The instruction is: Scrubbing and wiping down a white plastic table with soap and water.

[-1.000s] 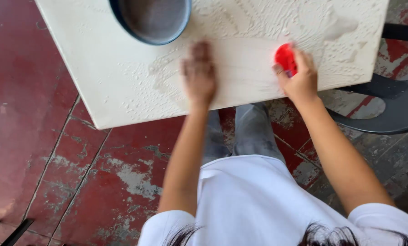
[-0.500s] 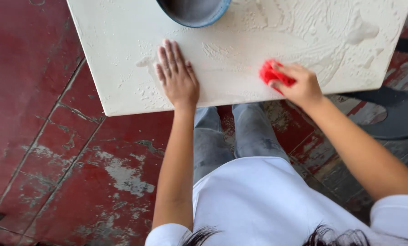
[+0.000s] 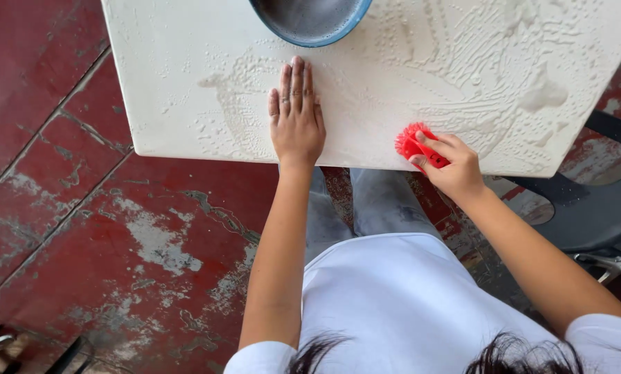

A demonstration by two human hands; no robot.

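A white table [image 3: 185, 83] covered in soapy foam fills the top of the view. My left hand [image 3: 296, 118] lies flat on the wet tabletop, fingers together and pointing away from me, holding nothing. My right hand [image 3: 452, 166] grips a red scrub brush [image 3: 413, 144] and presses its bristles on the table near the front edge. A blue-rimmed metal basin [image 3: 310, 24] stands on the table just beyond my left hand, partly cut off by the frame's top.
A dark plastic chair [image 3: 594, 208] stands to the right, partly under the table. The floor [image 3: 116, 263] is worn red tile with grey patches. My legs are under the table's front edge.
My right hand has drawn the red brush from further up the table down to its front edge. My left hand stays flat on the table. The view has shifted.
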